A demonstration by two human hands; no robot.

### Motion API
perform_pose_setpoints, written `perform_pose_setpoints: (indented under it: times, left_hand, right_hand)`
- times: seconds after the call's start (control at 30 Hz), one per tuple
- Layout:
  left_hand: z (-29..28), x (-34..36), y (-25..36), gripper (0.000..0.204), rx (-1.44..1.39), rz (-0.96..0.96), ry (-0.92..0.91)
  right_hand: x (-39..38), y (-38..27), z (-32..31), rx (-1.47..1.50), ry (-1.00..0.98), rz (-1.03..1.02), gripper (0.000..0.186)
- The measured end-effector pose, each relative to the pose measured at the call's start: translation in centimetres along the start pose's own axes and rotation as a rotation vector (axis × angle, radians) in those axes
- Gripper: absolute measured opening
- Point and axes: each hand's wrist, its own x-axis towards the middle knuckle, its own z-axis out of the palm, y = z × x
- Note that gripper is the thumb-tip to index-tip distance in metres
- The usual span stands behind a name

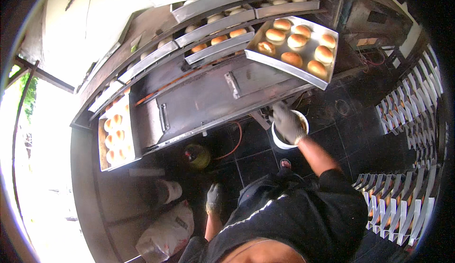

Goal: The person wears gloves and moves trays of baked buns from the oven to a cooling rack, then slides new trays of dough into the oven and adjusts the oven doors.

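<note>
My right hand (288, 124), in a grey work glove, reaches over a white bucket (304, 119) below the oven's front edge. Its fingers are blurred near that edge, and whether they grip anything is hidden. My left hand (214, 199), gloved too, hangs low at my side with its fingers loosely stretched and nothing in it. Above the right hand, a metal tray (303, 72) of browned buns (297, 41) sits tilted, its corner jutting past the oven (204, 92). At the oven's left end rests another tray (132, 142) of browned buns (114, 140).
Several trays (215, 28) with pale and browned buns line the shelf behind the oven. Stacked trays (395, 206) stand at the right. A red hose (241, 137) runs to a greenish gas cylinder (198, 156) under the oven. A whitish sack (167, 230) lies at lower left.
</note>
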Motion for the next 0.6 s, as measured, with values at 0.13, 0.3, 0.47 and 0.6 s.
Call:
perform_pose_setpoints:
  times: [0.13,0.3,0.47,0.6]
  left_hand:
    - [3.2,12.8,19.6,0.036,-0.033,0.288,-0.112]
    - [13.0,24.9,43.6,0.068,0.069,0.595,-0.419]
    - [24.8,29.4,54.8,0.051,0.274,0.65,-0.405]
    - [22.1,26.7,56.8,0.044,0.41,0.509,-0.452]
  right_hand:
    - [-12.2,7.1,-1.9,-0.115,-0.388,0.513,0.022]
    - [-23.9,18.3,-6.2,-0.184,-0.363,0.981,0.033]
    - [-32.8,24.3,-10.1,-0.512,-0.457,0.71,0.041]
    - [-29.5,21.9,-15.4,-0.447,-0.252,1.02,0.048]
